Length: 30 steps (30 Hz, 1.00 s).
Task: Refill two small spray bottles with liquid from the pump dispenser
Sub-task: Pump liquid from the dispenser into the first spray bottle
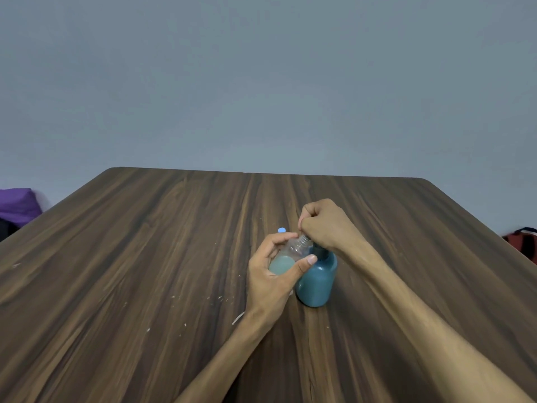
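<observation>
My left hand (271,274) grips a small clear spray bottle (290,253) with its cap off, tilted so its threaded neck points up and right toward the pump. Pale greenish liquid fills its lower part. A blue pump dispenser bottle (316,279) stands upright on the table, right beside it. My right hand (322,225) is curled over the dispenser's pump head, which it hides. A small light-blue cap or second bottle top (281,230) shows just behind my left fingers; what it belongs to is unclear.
The dark wooden table (145,271) carries small white specks near its middle. A thin white strip (238,317) lies by my left wrist. A purple bag (17,203) sits off the left edge and a red item (523,242) off the right edge.
</observation>
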Available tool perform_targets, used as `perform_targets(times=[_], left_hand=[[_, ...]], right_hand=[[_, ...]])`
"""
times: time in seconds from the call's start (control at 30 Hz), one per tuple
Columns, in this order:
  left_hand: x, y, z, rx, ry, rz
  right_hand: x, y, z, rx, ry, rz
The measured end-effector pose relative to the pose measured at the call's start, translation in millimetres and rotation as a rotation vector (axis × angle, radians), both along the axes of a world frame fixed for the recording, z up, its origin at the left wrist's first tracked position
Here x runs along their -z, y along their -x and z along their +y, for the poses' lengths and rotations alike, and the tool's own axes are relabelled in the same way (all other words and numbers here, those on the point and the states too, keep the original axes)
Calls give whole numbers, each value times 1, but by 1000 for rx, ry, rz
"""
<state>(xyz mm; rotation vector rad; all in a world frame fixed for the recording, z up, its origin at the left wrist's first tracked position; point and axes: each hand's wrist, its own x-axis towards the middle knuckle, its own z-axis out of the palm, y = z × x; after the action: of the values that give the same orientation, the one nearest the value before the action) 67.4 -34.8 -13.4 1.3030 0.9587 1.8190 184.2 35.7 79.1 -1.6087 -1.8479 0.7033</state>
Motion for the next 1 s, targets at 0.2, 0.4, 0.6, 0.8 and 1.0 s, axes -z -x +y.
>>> perform_targets(times=[0.2,0.4,0.6,0.8,1.0], left_hand=[[-3,-2,-1,8,-1,-10],[-3,-1,-1,-4,-19,-6],[-2,-1,-1,8,-11,3],[2,-2,1,9,19,-9],[2,-3,4,14,-3,-3]], right_hand=[[-1,1,0,-8,-8,32],[-4,-2,1,-14,-10,39],[0,-1,1,-5,27,43],[1,-1,3,-5,30,63],[-4,-3,4,-17,3,51]])
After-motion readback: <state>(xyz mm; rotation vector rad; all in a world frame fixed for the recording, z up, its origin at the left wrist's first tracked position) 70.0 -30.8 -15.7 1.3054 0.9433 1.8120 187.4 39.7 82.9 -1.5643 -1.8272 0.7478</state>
